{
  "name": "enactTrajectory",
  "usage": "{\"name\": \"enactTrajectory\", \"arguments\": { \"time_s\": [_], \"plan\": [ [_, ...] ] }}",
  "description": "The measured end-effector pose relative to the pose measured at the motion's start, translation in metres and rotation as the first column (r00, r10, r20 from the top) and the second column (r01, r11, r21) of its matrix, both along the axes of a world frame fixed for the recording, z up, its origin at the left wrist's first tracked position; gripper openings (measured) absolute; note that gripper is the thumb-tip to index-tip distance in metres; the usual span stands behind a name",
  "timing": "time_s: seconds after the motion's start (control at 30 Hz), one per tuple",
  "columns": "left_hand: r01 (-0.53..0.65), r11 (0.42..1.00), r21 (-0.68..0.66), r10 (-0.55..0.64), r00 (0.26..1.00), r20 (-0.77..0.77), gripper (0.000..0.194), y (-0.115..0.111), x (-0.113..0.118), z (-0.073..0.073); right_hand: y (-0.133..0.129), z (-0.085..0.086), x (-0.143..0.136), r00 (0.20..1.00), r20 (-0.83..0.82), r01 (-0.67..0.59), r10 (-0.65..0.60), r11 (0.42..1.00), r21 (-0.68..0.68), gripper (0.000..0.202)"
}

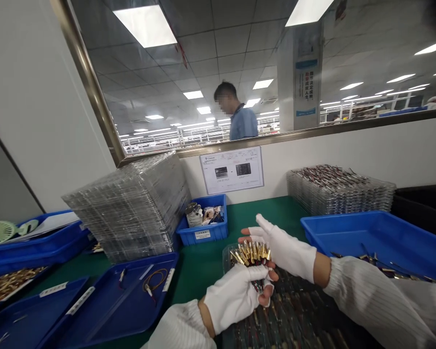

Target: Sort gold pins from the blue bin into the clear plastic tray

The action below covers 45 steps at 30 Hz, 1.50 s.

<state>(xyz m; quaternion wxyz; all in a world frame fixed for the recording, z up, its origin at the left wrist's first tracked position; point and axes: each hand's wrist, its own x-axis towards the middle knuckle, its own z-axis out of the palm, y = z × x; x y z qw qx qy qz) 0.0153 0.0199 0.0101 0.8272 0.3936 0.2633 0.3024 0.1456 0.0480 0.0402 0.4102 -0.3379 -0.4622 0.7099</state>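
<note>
My left hand (234, 295), in a white glove with bare fingertips, is wrapped around a bundle of brass-tipped wired parts (253, 252). Their gold ends point up and away from me, and thin red and dark wires show below the fingers. Just behind and to the right of the bundle is my right hand (288, 245), gloved the same way, its fingers stretched out and thumb raised. Whether it touches the tips I cannot tell. Beneath both hands lies a clear plastic tray (276, 322) with rows of similar wired parts.
Stacked clear trays (141, 203) stand left; another stack (341, 189) bearing wired parts is back right. A small blue bin (203, 236), a blue tray with few parts (119, 305) and a larger blue bin (378, 228) surround the green mat. A person (243, 121) is behind the window.
</note>
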Motion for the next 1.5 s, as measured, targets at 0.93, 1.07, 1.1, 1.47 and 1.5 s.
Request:
{"name": "enactTrajectory", "arguments": {
  "time_s": [0.93, 1.07, 1.1, 1.47, 1.5],
  "plan": [
    [-0.011, 0.997, 0.077, 0.021, 0.991, -0.133, 0.019, -0.008, 0.003, 0.003, -0.007, 0.005, -0.001, 0.999, 0.033, -0.021, 0.017, 0.993, 0.114, 0.030],
    [-0.020, 0.993, 0.113, 0.034, 0.991, -0.127, 0.019, -0.006, 0.003, 0.001, -0.004, 0.005, 0.005, 0.996, 0.085, 0.015, -0.026, 0.992, 0.127, 0.029],
    [-0.028, 0.991, 0.132, 0.044, 0.992, -0.120, 0.019, -0.006, 0.003, 0.001, -0.002, 0.003, 0.006, 0.992, 0.120, 0.027, -0.045, 0.989, 0.147, 0.027],
    [-0.023, 0.986, 0.163, 0.054, 0.981, -0.188, 0.012, -0.009, 0.006, 0.006, 0.004, 0.007, 0.009, 0.783, 0.436, 0.069, -0.444, 0.759, 0.647, 0.015],
    [-0.041, 0.985, 0.166, 0.069, 0.984, -0.163, 0.012, -0.008, 0.006, 0.005, 0.004, 0.011, 0.009, 0.766, 0.385, 0.129, -0.515, 0.709, 0.693, 0.014]
  ]
}}
